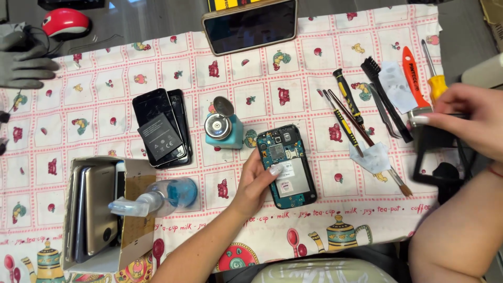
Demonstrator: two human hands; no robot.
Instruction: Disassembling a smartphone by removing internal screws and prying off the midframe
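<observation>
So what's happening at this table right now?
A person sits at a table covered with a patterned cloth. The left hand rests on an opened phone whose back is off, circuit board showing. The right hand reaches to the table's right edge and touches a black frame beside the tools. A small dispenser bottle stands left of the phone, next to stacked phones with a battery on top. A box of phones and a spray bottle lie at lower left.

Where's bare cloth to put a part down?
Bare cloth lies between the grey glove and stacked phones, and between the top phone and opened phone. Crowded: the tool row near the right hand.
</observation>
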